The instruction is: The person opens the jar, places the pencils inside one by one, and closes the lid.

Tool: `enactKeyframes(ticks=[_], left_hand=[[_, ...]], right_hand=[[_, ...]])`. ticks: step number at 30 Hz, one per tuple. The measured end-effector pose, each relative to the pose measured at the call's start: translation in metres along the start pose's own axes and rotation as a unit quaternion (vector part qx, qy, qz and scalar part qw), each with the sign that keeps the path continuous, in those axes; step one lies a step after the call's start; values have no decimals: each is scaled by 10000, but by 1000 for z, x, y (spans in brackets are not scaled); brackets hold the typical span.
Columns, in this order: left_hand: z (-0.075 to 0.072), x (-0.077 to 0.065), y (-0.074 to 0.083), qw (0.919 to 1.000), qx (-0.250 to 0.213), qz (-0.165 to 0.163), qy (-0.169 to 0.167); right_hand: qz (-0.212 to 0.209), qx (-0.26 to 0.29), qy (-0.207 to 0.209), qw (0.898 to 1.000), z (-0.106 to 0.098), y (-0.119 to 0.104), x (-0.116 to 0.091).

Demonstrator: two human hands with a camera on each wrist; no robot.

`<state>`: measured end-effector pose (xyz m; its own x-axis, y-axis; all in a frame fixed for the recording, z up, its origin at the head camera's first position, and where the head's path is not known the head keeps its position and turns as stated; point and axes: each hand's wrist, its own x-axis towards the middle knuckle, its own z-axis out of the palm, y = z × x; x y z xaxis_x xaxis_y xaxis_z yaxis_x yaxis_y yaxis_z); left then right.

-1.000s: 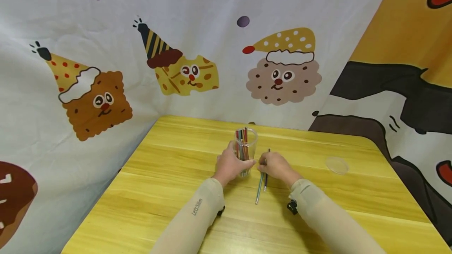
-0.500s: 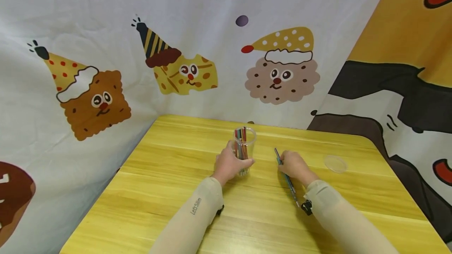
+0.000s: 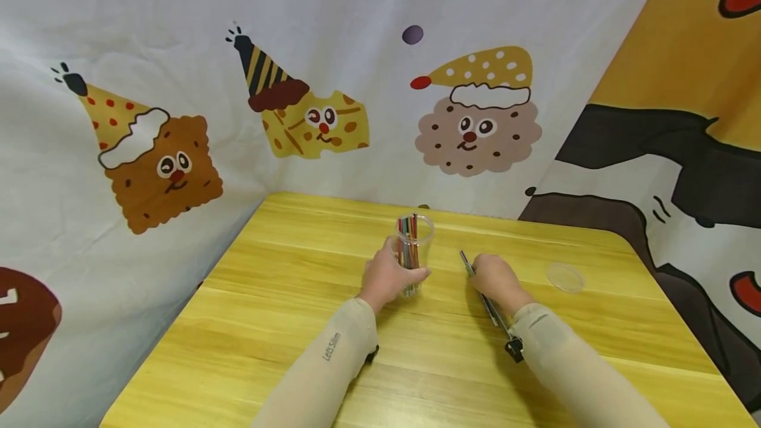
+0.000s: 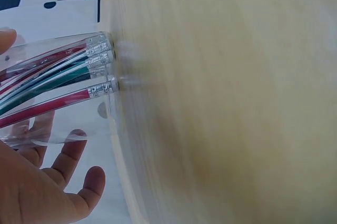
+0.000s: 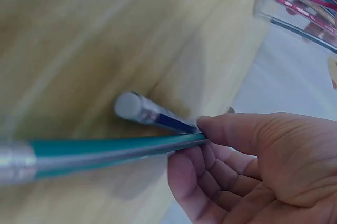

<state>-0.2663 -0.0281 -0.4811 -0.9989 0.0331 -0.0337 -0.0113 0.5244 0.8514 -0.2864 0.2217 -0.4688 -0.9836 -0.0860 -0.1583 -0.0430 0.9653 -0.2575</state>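
Observation:
In the head view my left hand [image 3: 385,277] grips a clear plastic cup [image 3: 425,251] upright on the table, thumb across its near side. Several pencils [image 3: 407,251] stand inside it, leaning to the left. Their metal-banded eraser ends point down at the cup's base, as the left wrist view shows with a red pencil [image 4: 52,107] lowest in that view. To the right of the cup, my right hand [image 3: 498,277] pinches a teal pencil [image 5: 116,153] and a dark blue pencil [image 5: 171,121] between thumb and fingers. Their eraser ends point back toward my right sleeve.
A round clear lid [image 3: 565,277] lies flat on the table to the right of my right hand. The yellow wood-grain table [image 3: 285,263] meets a cartoon-printed cloth [image 3: 333,183] along its back and left edges.
My right hand has moved right, away from the cup, carrying the two pencils. They have swung so their eraser ends point toward the right sleeve. My left hand and the cup stay in place.

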Motion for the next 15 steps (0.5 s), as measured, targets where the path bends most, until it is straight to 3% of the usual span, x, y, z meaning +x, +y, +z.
enactKeyframes(ticks=[3,5,8,11,13,15], left_hand=[[1,0,0,10000,27,25,-8],[1,0,1,10000,41,35,-11],[0,0,1,10000,20,28,-26],[-1,0,1,10000,21,11,-43],[-1,0,1,10000,37,3,-49],[-1,0,2,10000,29,28,-43]], right_hand=[[-99,76,435,9990,-12,-4,-2],[-342,123,999,9943,-25,-12,-3],[-936,260,2015,9747,-51,-30,-4],[-1693,646,2995,9367,-80,-54,-9],[-2312,1116,3577,8979,-101,-70,-15],[-2891,1648,4064,8510,-119,-85,-21]])
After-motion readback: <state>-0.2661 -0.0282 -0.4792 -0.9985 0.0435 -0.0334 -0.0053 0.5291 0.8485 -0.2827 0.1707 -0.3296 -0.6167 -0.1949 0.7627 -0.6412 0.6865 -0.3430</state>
